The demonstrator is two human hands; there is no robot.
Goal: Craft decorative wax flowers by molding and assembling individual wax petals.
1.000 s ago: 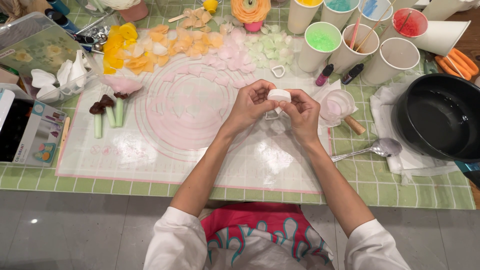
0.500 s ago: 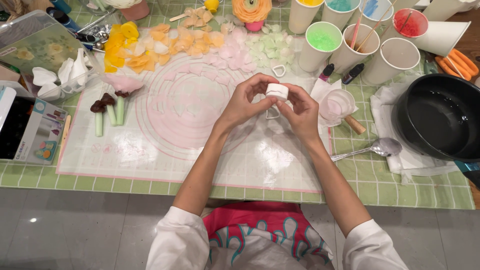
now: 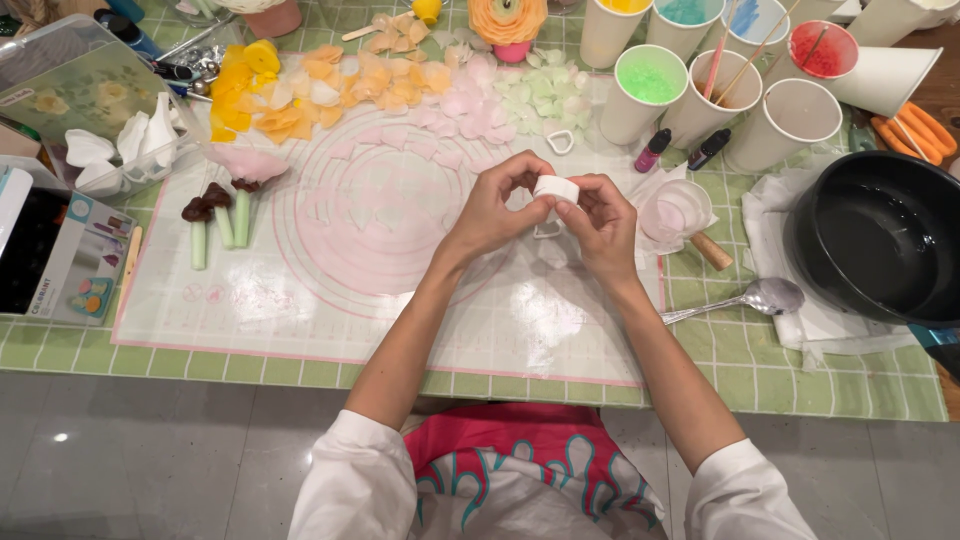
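A green-checked worktop carries a pink mat — above its middle, left hand and right hand pinch a small white cutter, seemingly freeing a petal; gentle pressure comes next.

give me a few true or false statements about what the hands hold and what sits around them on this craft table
1. Both hands, the left hand and the right hand, hold a small white round cutter. True.
2. The metal spoon lies left of the hands. False: it lies to their right, beside the black pan.
3. The paper cup with green contents stands upright. True.
4. The yellow and orange petals are piled inside the black pan. False: they lie on the pink-ringed silicone mat.
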